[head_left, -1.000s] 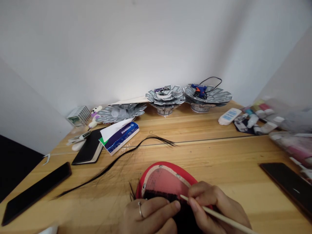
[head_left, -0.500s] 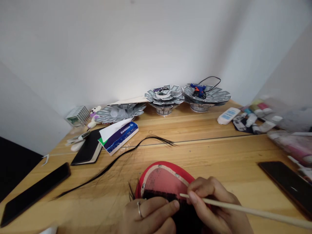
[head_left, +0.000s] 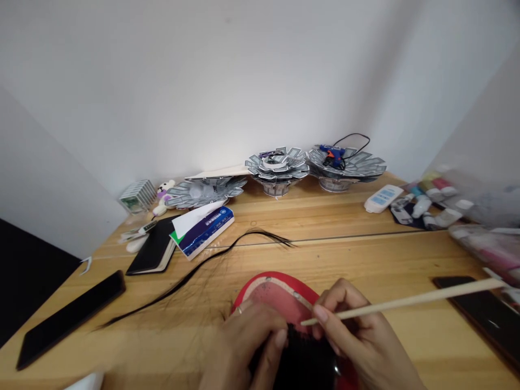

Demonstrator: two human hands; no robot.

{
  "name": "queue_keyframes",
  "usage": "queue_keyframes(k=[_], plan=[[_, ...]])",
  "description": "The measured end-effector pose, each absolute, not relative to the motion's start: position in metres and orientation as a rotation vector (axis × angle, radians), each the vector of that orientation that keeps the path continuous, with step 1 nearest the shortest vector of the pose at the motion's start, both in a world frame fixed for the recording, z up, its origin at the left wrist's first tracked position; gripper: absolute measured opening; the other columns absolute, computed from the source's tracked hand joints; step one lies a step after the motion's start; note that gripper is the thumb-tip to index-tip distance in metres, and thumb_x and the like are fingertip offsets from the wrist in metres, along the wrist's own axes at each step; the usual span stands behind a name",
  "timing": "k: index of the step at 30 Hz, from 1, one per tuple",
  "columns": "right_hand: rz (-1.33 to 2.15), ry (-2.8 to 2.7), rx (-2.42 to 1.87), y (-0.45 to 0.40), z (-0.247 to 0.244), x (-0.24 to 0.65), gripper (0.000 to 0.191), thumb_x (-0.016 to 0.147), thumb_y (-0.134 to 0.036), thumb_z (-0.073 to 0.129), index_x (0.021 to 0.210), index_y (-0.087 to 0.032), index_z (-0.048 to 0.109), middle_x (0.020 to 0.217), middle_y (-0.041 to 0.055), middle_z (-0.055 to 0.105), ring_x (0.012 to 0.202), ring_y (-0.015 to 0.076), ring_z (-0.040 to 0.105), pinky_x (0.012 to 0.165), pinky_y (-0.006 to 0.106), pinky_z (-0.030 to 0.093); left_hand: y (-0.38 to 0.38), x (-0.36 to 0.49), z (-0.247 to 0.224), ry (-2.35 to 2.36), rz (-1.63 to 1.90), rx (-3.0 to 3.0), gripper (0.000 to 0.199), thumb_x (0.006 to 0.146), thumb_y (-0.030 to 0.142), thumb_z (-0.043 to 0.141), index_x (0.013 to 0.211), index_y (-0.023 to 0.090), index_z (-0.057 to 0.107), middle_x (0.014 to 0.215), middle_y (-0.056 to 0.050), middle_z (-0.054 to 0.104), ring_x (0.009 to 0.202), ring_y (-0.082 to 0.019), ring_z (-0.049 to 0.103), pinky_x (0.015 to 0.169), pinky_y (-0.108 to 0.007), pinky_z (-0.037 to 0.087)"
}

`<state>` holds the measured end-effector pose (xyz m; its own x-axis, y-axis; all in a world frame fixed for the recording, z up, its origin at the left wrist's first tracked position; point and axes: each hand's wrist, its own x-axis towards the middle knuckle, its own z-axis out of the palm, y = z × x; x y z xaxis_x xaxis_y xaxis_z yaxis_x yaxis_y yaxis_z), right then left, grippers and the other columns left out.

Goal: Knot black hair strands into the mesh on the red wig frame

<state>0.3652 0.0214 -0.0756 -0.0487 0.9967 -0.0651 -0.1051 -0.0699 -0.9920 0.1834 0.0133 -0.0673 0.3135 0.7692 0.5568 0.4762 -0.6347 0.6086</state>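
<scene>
A red rounded form [head_left: 273, 278] with a pink mesh-like panel [head_left: 280, 298] stands at the bottom centre, and black hair [head_left: 306, 360] covers its near part. My left hand [head_left: 252, 341] is on the hair's left side, thumb and fingers pinched together at its upper edge; what lies between the fingertips is too small to make out. Between the thumb and fingers of my right hand [head_left: 353, 325] is a thin pale wooden stick [head_left: 418, 299]. Its tip points left, close to the upper edge of the hair, and its far end rises to the right.
A long black hair strand [head_left: 195, 271] lies across the wooden table. Around it are a dark phone [head_left: 73, 319], a black notebook [head_left: 152, 249] and a blue packet [head_left: 209, 233]. Grey paper bowls [head_left: 276, 170] line the wall; a phone [head_left: 483, 314] and bottles [head_left: 447, 214] are at right.
My left hand has gone from fingers lying flat across the hair to a raised pinch. The stick's far end has swung up. The whole view has shifted slightly.
</scene>
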Motion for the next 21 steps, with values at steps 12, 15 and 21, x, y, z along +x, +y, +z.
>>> queue_keyframes(k=[12,15,21], plan=[[1.401,-1.111,-1.103,0.024,-0.074,0.366,0.049,0.077,-0.062,0.074,0.064,-0.02,0.055,0.057,-0.0039,0.061,0.049,0.0094,0.046,0.05,0.023,0.033,0.014,0.189,-0.049,1.503,0.384,2.283,0.03,0.094,0.022,0.031,0.075,0.023,0.053,0.068,-0.001,0.065,0.059,-0.018,0.063,0.054,-0.027,0.037],[1.41,-1.13,-1.069,0.026,-0.081,0.367,0.046,0.082,-0.06,0.072,0.065,-0.021,0.053,0.056,-0.0038,0.062,0.047,0.0087,0.044,0.049,0.023,0.032,0.015,0.194,-0.04,1.619,0.064,2.324,0.027,0.092,0.02,0.033,0.081,0.023,0.058,0.074,-0.004,0.067,0.066,-0.025,0.067,0.056,-0.032,0.042],[1.411,-1.204,-1.02,0.031,-0.097,0.371,0.043,0.088,-0.056,0.067,0.069,-0.021,0.053,0.058,-0.002,0.066,0.043,0.0069,0.039,0.042,0.022,0.025,0.017,0.201,-0.029,1.591,-0.261,2.307,0.029,0.09,0.013,0.034,0.097,0.025,0.06,0.097,-0.007,0.07,0.08,-0.029,0.072,0.068,-0.044,0.056]])
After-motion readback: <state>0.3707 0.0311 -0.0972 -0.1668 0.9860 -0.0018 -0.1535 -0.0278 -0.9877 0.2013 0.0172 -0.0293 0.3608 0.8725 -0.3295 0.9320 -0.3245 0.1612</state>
